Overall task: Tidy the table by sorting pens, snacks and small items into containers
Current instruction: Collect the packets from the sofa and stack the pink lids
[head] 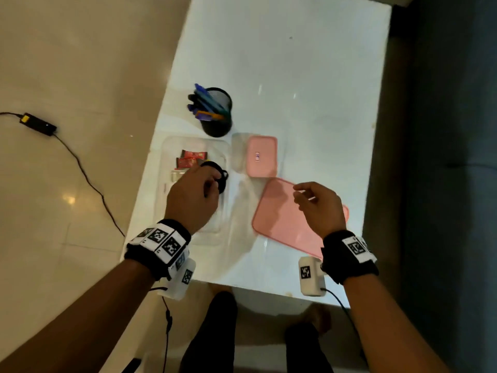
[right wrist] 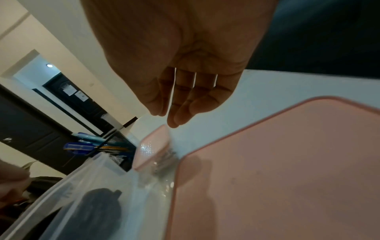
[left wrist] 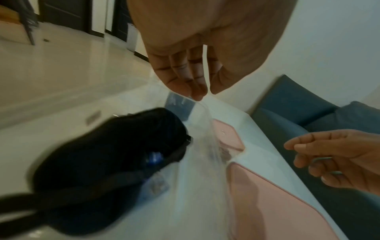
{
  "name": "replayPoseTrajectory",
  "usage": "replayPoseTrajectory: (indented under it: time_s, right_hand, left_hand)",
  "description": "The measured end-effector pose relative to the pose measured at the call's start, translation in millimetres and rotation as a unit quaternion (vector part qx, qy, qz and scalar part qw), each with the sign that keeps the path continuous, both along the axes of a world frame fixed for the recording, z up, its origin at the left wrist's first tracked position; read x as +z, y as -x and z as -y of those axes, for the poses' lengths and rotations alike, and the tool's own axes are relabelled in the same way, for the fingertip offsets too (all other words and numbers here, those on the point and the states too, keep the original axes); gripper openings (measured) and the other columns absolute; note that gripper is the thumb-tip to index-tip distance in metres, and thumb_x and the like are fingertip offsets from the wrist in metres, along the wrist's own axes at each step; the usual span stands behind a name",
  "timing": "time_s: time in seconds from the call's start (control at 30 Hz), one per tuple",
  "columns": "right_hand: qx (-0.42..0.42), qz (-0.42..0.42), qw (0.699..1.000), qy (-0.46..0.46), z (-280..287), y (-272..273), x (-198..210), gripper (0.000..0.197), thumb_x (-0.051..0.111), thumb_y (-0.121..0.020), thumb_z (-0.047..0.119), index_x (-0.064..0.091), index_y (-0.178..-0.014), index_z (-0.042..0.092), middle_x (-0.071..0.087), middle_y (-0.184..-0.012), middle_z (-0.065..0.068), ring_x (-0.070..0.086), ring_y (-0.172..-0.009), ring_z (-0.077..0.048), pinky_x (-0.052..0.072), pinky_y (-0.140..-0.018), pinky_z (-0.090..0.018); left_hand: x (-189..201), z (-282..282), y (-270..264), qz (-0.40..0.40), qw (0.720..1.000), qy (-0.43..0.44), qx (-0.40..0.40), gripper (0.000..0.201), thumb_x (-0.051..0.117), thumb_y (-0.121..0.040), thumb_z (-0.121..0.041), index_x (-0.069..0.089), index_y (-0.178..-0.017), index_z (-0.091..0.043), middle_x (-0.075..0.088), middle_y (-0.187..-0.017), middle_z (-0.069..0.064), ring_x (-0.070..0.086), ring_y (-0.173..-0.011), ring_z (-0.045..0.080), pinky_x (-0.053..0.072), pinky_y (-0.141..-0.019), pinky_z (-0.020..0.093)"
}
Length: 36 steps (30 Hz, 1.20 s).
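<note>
On the white table (head: 295, 63) a large clear container (head: 215, 149) holds red snack packets (head: 189, 160) and a black strap-like item (head: 222, 176). My left hand (head: 212, 181) hovers over this container just above the black item (left wrist: 107, 154), and its fingers (left wrist: 185, 78) hang relaxed, holding nothing. My right hand (head: 304, 195) floats above a large pink lid (head: 282, 222) lying flat, fingers (right wrist: 185, 105) loose and empty. Behind it stands a small clear box with a pink lid (head: 262, 156), small metal bits inside. A black mesh cup (head: 217, 125) holds several pens (head: 207, 103).
The table's left edge runs close beside the clear container. A black power adapter (head: 37, 123) and its cable lie on the tiled floor at left. A dark blue sofa (head: 443, 157) borders the table's right side. My legs are below the front edge.
</note>
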State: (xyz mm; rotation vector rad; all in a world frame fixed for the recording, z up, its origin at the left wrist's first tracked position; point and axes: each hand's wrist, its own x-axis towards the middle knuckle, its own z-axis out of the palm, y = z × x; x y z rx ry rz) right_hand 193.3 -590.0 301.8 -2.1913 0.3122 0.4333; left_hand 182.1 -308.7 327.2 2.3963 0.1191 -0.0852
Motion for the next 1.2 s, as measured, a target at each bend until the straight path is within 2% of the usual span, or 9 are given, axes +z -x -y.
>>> replayPoseTrajectory:
  time_s: [0.13, 0.23, 0.43, 0.6, 0.7, 0.83, 0.93, 1.1, 1.2]
  right_hand:
    - [-0.026, -0.03, 0.999, -0.002, 80, 54, -1, 0.011, 0.064, -0.091, 0.025, 0.07, -0.096, 0.034, 0.068, -0.083, 0.007, 0.067, -0.076, -0.014, 0.054, -0.073, -0.028]
    - [-0.062, -0.035, 0.997, -0.011, 152, 92, -1, 0.012, 0.066, -0.091, 0.022, 0.071, -0.098, 0.03, 0.068, -0.082, 0.005, 0.065, -0.075, -0.013, 0.05, -0.066, -0.019]
    - [-0.159, -0.004, 0.987, 0.024, 334, 178, -8, 0.015, 0.068, -0.087, 0.022, 0.072, -0.101, 0.028, 0.068, -0.089, 0.008, 0.064, -0.08, -0.009, 0.055, -0.081, -0.029]
    - [-0.259, -0.03, 0.959, 0.111, 481, 258, -14, 0.022, 0.071, -0.085, 0.02, 0.072, -0.106, 0.024, 0.061, -0.101, 0.0, 0.062, -0.095, -0.022, 0.051, -0.091, -0.033]
    - [-0.326, -0.04, 0.933, 0.147, 549, 307, -14, 0.019, 0.071, -0.082, 0.016, 0.073, -0.1, 0.022, 0.057, -0.095, 0.0, 0.062, -0.087, -0.022, 0.053, -0.087, -0.035]
    - [-0.292, -0.073, 0.944, 0.134, 587, 350, -8, 0.017, 0.068, -0.084, 0.018, 0.072, -0.1, 0.021, 0.056, -0.086, 0.003, 0.062, -0.081, -0.022, 0.052, -0.082, -0.038]
    - [-0.319, -0.049, 0.942, 0.095, 589, 371, 2, 0.017, 0.063, -0.085, 0.026, 0.071, -0.1, 0.028, 0.065, -0.089, 0.008, 0.065, -0.082, -0.017, 0.054, -0.08, -0.035]
    - [-0.462, 0.026, 0.867, 0.185, 589, 386, 12, 0.038, 0.065, -0.08, 0.032, 0.064, -0.117, 0.027, 0.06, -0.104, 0.002, 0.057, -0.095, -0.023, 0.051, -0.08, -0.035]
    - [-0.486, -0.025, 0.851, 0.196, 609, 383, 8, 0.061, 0.073, -0.077, 0.04, 0.054, -0.133, 0.026, 0.053, -0.118, -0.002, 0.05, -0.105, -0.024, 0.044, -0.089, -0.033]
  left_hand:
    - [-8, 90, 25, -0.045, 0.994, 0.028, -0.098, 0.016, 0.058, -0.087, -0.013, 0.065, -0.099, -0.021, 0.061, -0.085, -0.007, 0.059, -0.066, 0.01, 0.051, -0.07, 0.031]
    - [-14, 174, 53, -0.08, 0.981, 0.004, -0.175, 0.018, 0.058, -0.087, -0.014, 0.064, -0.1, -0.025, 0.061, -0.084, -0.01, 0.059, -0.066, 0.009, 0.05, -0.069, 0.029]
    - [-24, 386, 111, -0.16, 0.928, 0.002, -0.338, 0.022, 0.055, -0.085, -0.017, 0.063, -0.104, -0.024, 0.061, -0.089, -0.008, 0.06, -0.079, 0.013, 0.051, -0.075, 0.034]
    - [-37, 560, 138, -0.12, 0.875, -0.045, -0.467, 0.038, 0.06, -0.078, -0.022, 0.061, -0.115, -0.019, 0.057, -0.108, 0.005, 0.056, -0.098, 0.03, 0.046, -0.087, 0.038]
    - [-34, 645, 141, -0.106, 0.853, -0.088, -0.504, 0.048, 0.067, -0.078, -0.025, 0.057, -0.124, -0.018, 0.054, -0.117, 0.007, 0.052, -0.106, 0.032, 0.041, -0.093, 0.037]
    - [-26, 727, 139, -0.077, 0.834, -0.135, -0.529, 0.06, 0.074, -0.073, -0.034, 0.052, -0.128, -0.026, 0.047, -0.126, 0.002, 0.046, -0.118, 0.028, 0.046, -0.094, 0.045]
    - [-28, 769, 140, -0.065, 0.805, -0.182, -0.562, 0.065, 0.079, -0.069, -0.036, 0.052, -0.127, -0.029, 0.045, -0.13, 0.0, 0.044, -0.123, 0.028, 0.044, -0.094, 0.045]
    - [-35, 795, 127, -0.095, 0.792, -0.246, -0.551, 0.07, 0.09, -0.051, -0.042, 0.057, -0.113, -0.035, 0.043, -0.121, -0.003, 0.039, -0.116, 0.029, 0.045, -0.094, 0.044]
    - [-37, 803, 118, -0.109, 0.786, -0.244, -0.557, 0.072, 0.091, -0.045, -0.044, 0.056, -0.106, -0.035, 0.044, -0.118, -0.004, 0.039, -0.112, 0.029, 0.044, -0.096, 0.043]
